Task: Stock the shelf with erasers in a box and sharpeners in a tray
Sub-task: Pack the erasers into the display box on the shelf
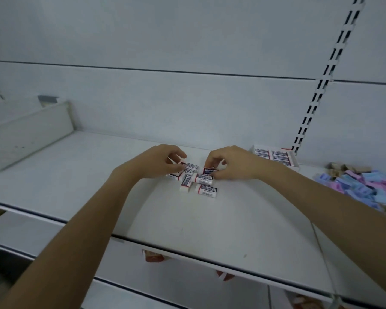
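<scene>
Erasers, ~7 loose on shelf: L hand, R hand each pinch 1.

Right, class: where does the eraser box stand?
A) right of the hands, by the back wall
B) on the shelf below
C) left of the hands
A: the box stands against the back wall, to the right of the right hand.

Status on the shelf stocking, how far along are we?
Done: the box already holds a row of erasers. In hand: the left hand and the right hand each pinch one of the loose erasers on the shelf. Left: the rest of that cluster to box, and the sharpeners lie heaped at the right; I can't make out a tray.
</scene>
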{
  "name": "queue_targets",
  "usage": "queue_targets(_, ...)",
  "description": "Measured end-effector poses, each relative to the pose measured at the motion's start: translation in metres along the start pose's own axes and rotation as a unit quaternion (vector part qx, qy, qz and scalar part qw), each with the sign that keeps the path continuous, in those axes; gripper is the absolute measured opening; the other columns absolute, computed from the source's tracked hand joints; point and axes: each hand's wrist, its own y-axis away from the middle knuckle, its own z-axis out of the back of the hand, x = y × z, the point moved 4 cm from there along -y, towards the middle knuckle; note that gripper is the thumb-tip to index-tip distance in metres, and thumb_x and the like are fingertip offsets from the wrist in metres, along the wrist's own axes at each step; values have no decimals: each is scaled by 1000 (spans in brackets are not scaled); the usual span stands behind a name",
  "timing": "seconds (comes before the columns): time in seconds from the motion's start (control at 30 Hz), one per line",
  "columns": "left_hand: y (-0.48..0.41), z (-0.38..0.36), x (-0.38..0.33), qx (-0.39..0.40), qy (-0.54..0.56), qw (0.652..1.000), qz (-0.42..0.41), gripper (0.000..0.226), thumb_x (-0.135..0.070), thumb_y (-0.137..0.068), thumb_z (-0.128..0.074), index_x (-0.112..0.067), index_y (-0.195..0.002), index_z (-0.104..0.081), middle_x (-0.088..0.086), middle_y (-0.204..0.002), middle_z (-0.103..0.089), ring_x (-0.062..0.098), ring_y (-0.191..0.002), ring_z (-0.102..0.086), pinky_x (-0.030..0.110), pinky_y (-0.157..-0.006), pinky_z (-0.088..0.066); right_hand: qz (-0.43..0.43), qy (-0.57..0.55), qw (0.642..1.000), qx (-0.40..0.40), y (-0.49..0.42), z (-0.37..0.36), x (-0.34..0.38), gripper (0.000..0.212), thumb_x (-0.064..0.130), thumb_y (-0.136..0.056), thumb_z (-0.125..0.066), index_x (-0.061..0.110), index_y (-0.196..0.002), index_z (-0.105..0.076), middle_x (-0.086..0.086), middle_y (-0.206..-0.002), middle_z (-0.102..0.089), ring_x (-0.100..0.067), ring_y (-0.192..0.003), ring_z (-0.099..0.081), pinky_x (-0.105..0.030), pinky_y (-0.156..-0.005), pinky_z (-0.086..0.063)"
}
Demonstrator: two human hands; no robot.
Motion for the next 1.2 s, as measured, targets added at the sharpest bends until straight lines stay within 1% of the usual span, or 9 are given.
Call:
queue_targets(0.1,-1,2,-1,-9,22,1000,-1,29,-21,-84,-64,-21,-113,-57,-7,-98,-56,4,-76,-57,13,-68,-44,-3,-17,1000,0,2,3,-1,15,13,-79,-66,17,-94,-62,10,-86,-60,-7,-82,-56,-4,-69,-37)
queue_targets(0.23,-1,5,-4,-40,41,998,-21,29,-11,-83,-65,-24,-107,-55,-10,-90,-57,2,-73,-56,18,-72,-47,-20,-48,999,-10,6,9,-7,22,16,-80,-65,31,-76,-50,11,-78,-62,-12,-78,-57,-30,-79,-46)
queue_targets(0.33,-3,5,-11,-58,76,994,-45,28,-8,-83,-65,-14,-110,-60,-8,-81,-57,5,-73,-56,18,-77,-46,-13,-92,994,-54,14,21,-12,21,13,-79,-64,29,-77,-52,3,-92,-66,-15,-89,-60,-33,-84,-47)
queue_targets(0.53,-13,0,-45,-40,142,986,-85,16,-8,-87,-59,-21,-97,-59,11,-101,-63,20,-87,-67,29,-85,-51,-24,-185,972,-143,35,50,-29,23,6,-82,-62,27,-85,-51,7,-91,-62,-13,-76,-63,-29,-67,-46)
queue_targets(0.67,-26,-8,-69,-30,182,977,-105,13,-11,-92,-52,-21,-99,-56,-2,-96,-61,8,-82,-68,31,-84,-53,-61,-202,960,-186,58,68,-47,31,10,-86,-61,30,-107,-51,8,-95,-51,0,-72,-65,-27,-68,-46)
queue_targets(0.77,-37,-16,-90,-27,194,973,-121,16,-12,-96,-43,-17,-107,-53,-5,-93,-62,10,-78,-66,29,-80,-51,-68,-167,957,-229,75,80,-61,22,9,-84,-63,28,-91,-56,8,-92,-58,-5,-73,-63,-15,-70,-44)
queue_targets(0.93,-53,-34,-118,-30,196,972,-129,9,-17,-96,-45,-16,-103,-51,-7,-90,-65,16,-72,-63,35,-81,-52,-113,-122,950,-264,99,83,-89,16,12,-84,-64,26,-77,-57,1,-66,-50,0,-51,-41,-10,-49,-32)
queue_targets(1.1,-67,-53,-143,-46,104,979,-168,10,-28,-89,-59,-23,-84,-52,-14,-79,-60,11,-72,-59,28,-70,-48,-120,-161,935,-294,115,76,-104,5,12,-83,-65,14,-86,-62,-6,-81,-60,-11,-63,-46,-14,-58,-36)
queue_targets(1.2,-75,-69,-150,-35,92,979,-181,14,-23,-83,-67,-19,-84,-54,-17,-79,-57,8,-64,-53,21,-62,-42,-125,-168,919,-333,121,69,-113,14,8,-85,-61,21,-82,-64,-13,-83,-65,-6,-67,-52,-12,-61,-38)
